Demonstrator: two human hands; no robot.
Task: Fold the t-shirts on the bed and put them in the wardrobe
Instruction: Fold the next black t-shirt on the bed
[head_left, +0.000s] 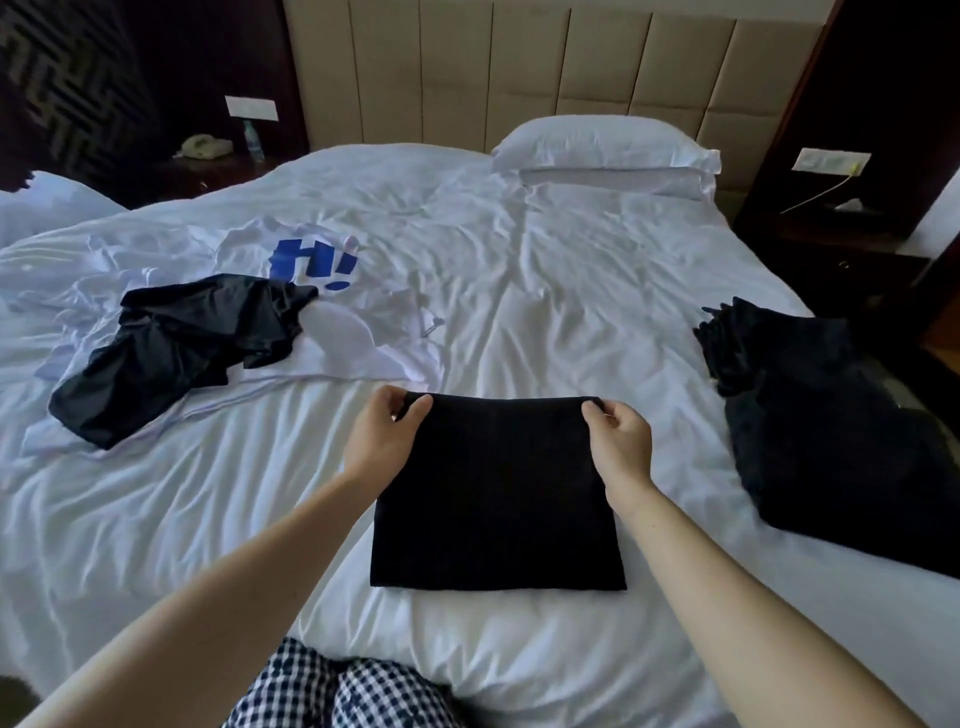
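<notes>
A black t-shirt (498, 493) lies folded into a rectangle on the white bed (571, 270) right in front of me. My left hand (382, 434) pinches its far left corner and my right hand (621, 441) pinches its far right corner. To the left, a crumpled black t-shirt (176, 348) lies on top of a white t-shirt with a blue print (322, 291). At the bed's right edge sits a pile of dark folded clothing (810, 415).
A white pillow (608, 148) lies against the beige padded headboard (519, 67). A dark nightstand with a telephone (202, 147) stands at the back left, another nightstand (841, 244) at the right. My checked trousers (343, 691) touch the bed's near edge.
</notes>
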